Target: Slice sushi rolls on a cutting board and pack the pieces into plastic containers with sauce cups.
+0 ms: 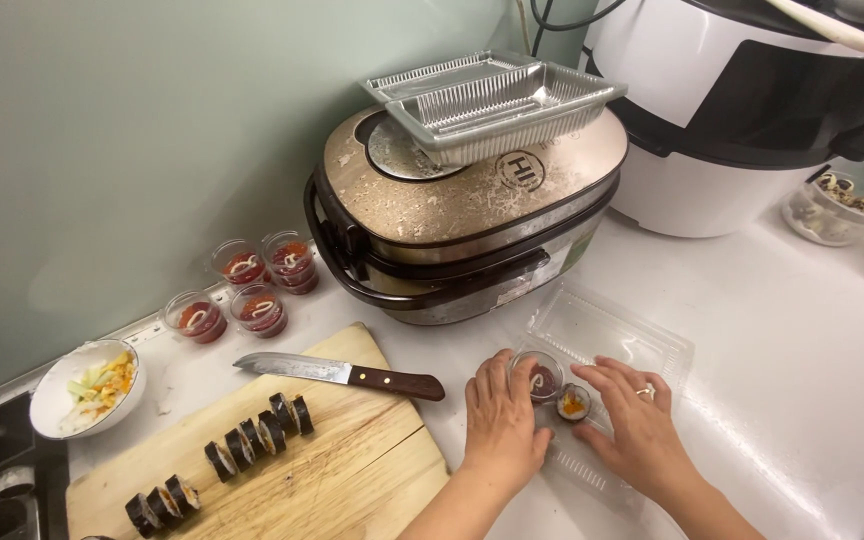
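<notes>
A knife (337, 373) lies on the wooden cutting board (352, 470), left of the fingers. 4 sauce cups (249, 290) and a rice cooker (462, 215) sit beyond them.
</notes>
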